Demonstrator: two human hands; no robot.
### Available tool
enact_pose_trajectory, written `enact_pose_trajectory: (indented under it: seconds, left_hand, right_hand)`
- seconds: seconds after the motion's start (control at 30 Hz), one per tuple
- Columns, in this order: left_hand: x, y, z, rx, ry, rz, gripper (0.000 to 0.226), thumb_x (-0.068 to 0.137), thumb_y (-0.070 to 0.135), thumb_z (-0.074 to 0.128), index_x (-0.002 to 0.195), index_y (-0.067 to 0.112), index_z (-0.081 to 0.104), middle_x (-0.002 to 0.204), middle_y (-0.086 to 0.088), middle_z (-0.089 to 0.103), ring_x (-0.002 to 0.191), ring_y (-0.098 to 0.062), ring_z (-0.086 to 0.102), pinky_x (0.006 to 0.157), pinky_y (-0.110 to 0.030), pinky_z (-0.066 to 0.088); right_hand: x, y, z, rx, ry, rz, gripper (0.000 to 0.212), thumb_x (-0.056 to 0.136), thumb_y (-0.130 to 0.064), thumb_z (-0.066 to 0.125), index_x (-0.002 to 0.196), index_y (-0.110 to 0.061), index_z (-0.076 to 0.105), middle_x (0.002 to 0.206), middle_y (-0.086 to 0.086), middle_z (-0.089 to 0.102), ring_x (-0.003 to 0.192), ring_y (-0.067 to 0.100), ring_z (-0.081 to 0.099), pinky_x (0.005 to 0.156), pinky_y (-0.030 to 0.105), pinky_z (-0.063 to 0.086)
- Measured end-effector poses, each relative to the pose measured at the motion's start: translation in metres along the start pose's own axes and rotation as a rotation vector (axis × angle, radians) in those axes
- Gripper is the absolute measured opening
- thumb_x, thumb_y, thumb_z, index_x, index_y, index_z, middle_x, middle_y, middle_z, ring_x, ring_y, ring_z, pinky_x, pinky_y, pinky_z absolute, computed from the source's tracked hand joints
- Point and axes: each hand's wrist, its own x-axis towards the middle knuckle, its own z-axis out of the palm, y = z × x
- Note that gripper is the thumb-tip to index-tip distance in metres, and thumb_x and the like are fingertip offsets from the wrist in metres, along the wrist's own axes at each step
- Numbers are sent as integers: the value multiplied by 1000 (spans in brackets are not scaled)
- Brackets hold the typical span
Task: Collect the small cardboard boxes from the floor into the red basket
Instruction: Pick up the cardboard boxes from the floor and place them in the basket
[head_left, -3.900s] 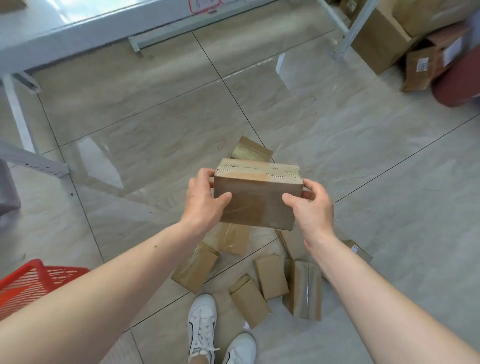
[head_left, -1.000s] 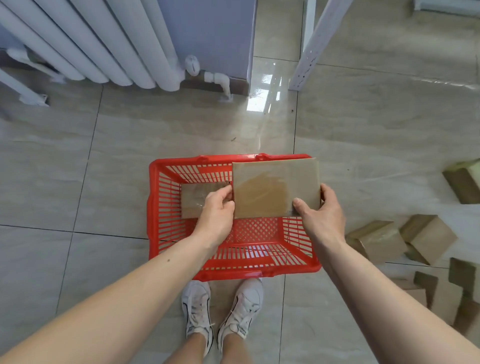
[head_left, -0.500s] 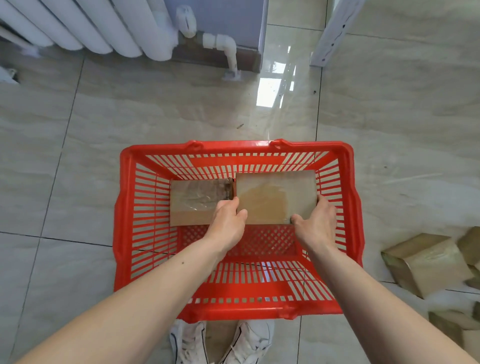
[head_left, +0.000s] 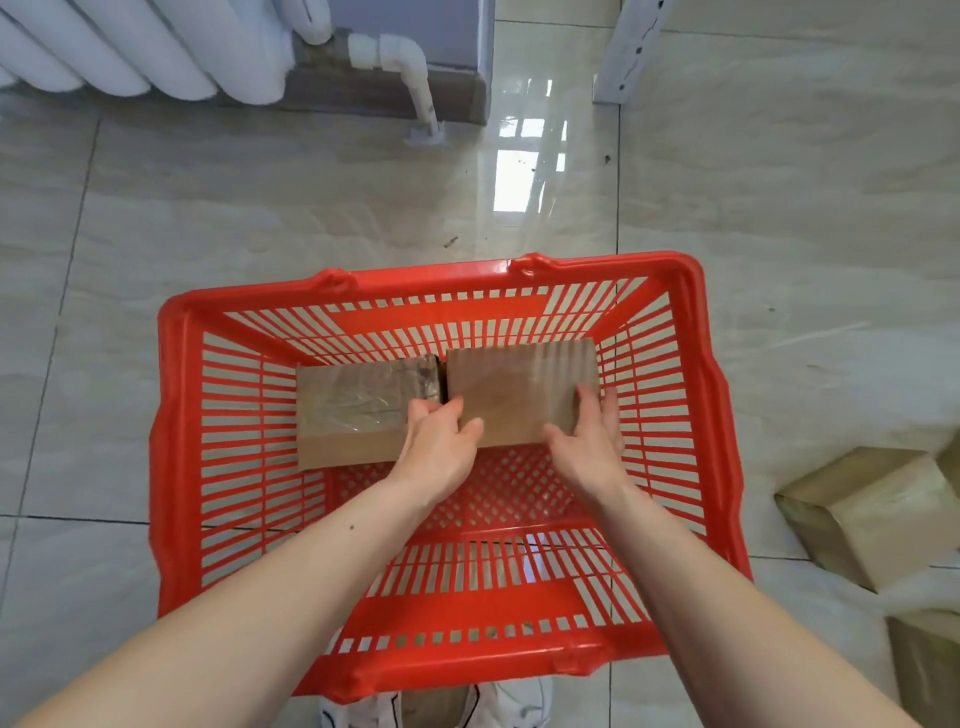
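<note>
Inside red basket (head_left: 176, 467), far end: taped box (head_left: 353, 410) at left, touching plain box (head_left: 519, 395) at right. Left hand (head_left: 441, 447) at plain box's left edge, thumb on top. Right hand (head_left: 592, 441) at its right edge, fingers spread, loosened. Loose boxes (head_left: 872, 514) on floor, far right.

Two brown boxes (head_left: 519, 395) side by side, seemingly touching, inside red basket (head_left: 176, 467)

**A room for packing boxes**

We are looking down at a shiny tiled floor (head_left: 779, 208). A white radiator (head_left: 130, 47) is sitting by the wall. Taped cardboard boxes (head_left: 872, 514) are lying about, and a red basket (head_left: 176, 467) is holding more.
</note>
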Motion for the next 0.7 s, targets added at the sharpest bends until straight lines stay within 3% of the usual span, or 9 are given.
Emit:
enact_pose_trajectory:
  seconds: [0.13, 0.33, 0.57, 0.7]
  left_hand:
    - [-28, 18, -13, -19, 44, 34, 58, 99, 37, 45, 151, 15, 31, 152, -4, 21, 133, -19, 40, 111, -30, 27]
    - [-89, 66, -29, -28, 82, 80, 67, 98, 49, 40, 154, 16, 23, 159, -3, 15, 143, -21, 31, 118, -39, 26]
    - [-176, 133, -24, -30, 14, 204, 65, 96, 49, 42, 152, 19, 28, 157, -3, 21, 141, -19, 34, 119, -41, 25]
    - [-225, 170, -11, 7, -45, 279, 61, 96, 48, 45, 149, 19, 35, 148, -3, 27, 135, -19, 41, 117, -39, 29]
  right_hand:
    - [-31, -9, -20, 54, 0, -44, 68, 98, -20, 54, 157, -15, 19, 168, 4, 0, 155, 26, 6, 124, 43, 11]
    - [-105, -33, -72, 173, -20, -54, 68, 97, -25, 55, 155, -11, 22, 162, 6, 18, 150, 24, 23, 122, 44, 25]
    - [-195, -41, -159, 294, 49, -13, 68, 92, -25, 62, 150, -8, 31, 153, 9, 34, 143, 21, 35, 116, 29, 27]
    - [-242, -27, -204, 403, 161, 71, 69, 91, -27, 64, 150, -10, 32, 151, 9, 38, 138, 23, 43, 115, 35, 34]
